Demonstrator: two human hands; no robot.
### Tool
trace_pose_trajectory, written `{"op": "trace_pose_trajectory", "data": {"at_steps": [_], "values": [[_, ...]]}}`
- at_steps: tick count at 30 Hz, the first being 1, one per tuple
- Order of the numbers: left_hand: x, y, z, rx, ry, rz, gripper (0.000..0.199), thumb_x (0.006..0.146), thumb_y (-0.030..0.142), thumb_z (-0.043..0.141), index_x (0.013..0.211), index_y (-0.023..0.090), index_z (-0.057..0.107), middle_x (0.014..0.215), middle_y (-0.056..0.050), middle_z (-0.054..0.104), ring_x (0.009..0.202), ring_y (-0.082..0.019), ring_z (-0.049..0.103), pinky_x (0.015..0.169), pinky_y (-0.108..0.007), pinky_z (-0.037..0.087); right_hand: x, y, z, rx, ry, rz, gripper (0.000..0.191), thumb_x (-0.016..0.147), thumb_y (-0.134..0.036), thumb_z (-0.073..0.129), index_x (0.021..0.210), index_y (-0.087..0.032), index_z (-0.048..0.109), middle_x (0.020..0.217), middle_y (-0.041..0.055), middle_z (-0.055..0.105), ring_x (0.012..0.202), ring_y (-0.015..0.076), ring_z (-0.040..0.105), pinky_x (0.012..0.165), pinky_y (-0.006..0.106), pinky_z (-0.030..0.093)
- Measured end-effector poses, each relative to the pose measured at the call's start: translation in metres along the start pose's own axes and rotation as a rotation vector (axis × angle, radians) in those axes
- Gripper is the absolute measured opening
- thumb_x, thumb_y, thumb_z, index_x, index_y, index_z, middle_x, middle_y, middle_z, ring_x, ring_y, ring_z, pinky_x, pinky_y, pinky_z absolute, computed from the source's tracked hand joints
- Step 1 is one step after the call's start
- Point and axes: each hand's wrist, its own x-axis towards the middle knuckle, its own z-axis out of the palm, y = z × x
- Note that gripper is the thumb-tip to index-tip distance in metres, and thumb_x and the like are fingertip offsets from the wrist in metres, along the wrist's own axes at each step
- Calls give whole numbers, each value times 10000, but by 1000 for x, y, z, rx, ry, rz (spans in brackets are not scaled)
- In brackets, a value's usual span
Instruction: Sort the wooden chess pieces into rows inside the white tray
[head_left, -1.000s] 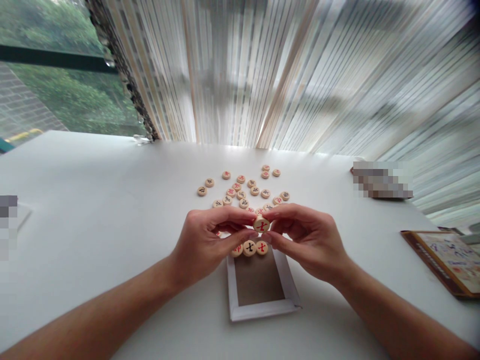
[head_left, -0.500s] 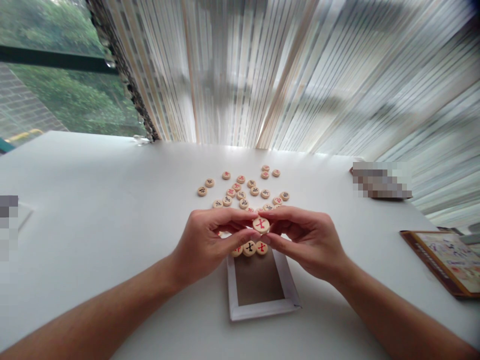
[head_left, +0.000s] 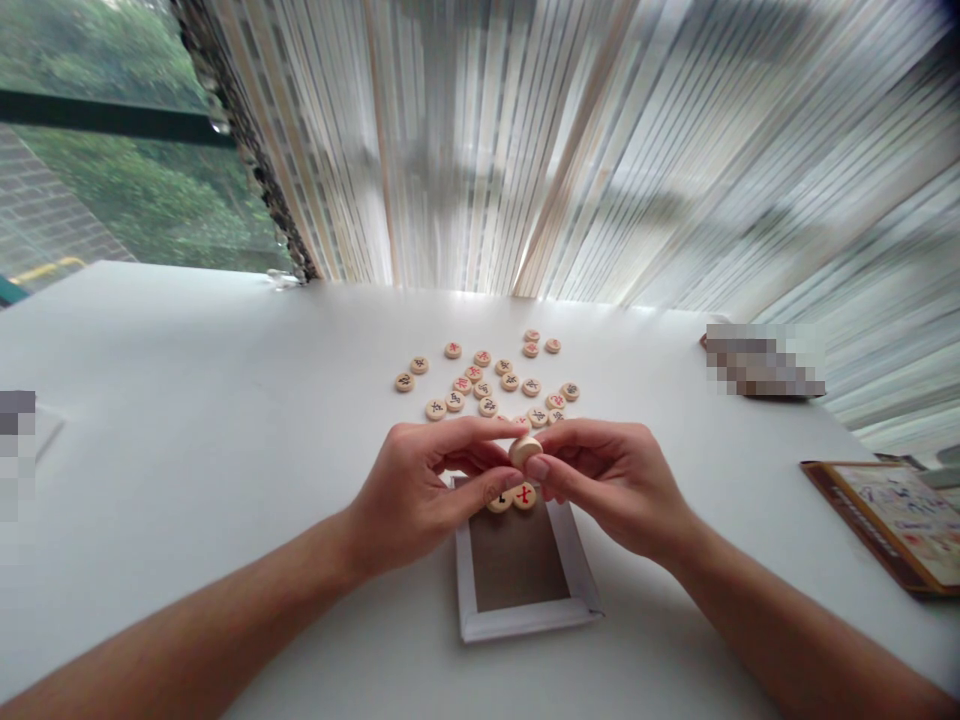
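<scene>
Over the far end of a white-rimmed tray [head_left: 534, 618], a wooden disc [head_left: 523, 451] is held up, no mark showing on its visible surface. The right hand [head_left: 622, 485] pinches it between thumb and forefinger; the left hand [head_left: 420, 475] has its fingers narrowed about the disc, though whether they press on it I cannot tell. Just below, at the tray's far end, lie a red-marked disc [head_left: 524, 496] and a black-marked disc [head_left: 498, 503], the latter partly covered by the left thumb. More marked discs [head_left: 488, 407] lie scattered beyond on the bench [head_left: 225, 400]. With so small a rounded rim to grip, a slipping right thumb could drop the disc onto the pair beneath, knocking them askew; a dipping left thumb could do likewise.
</scene>
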Motion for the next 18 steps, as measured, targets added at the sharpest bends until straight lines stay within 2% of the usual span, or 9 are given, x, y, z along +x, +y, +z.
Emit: {"op": "trace_pose_trajectory", "data": {"at_steps": [8,14,18], "values": [[-2,1,3,37,-52,-15,292,899,77,767,1187,123,786,884,-76,867,769,-193,847,735,-230,703,-1,0,4,31,-76,153,324,774,-404,965,784,-158,754,683,24,715,574,113,575,514,214,449],[-2,2,2,213,-68,122,259,874,42,775,1109,141,818,908,-64,868,742,-157,829,731,-187,673,-2,-2,7,-22,-79,113,350,808,-404,938,720,-163,699,615,-16,638,566,98,499,507,206,366],[1,4,2,160,-95,130,290,885,11,755,1127,158,820,921,-55,872,781,-167,841,749,-193,680,-2,-5,5,-27,-96,131,377,859,-435,889,695,-167,682,593,-16,613,546,102,495,500,217,360]]}}
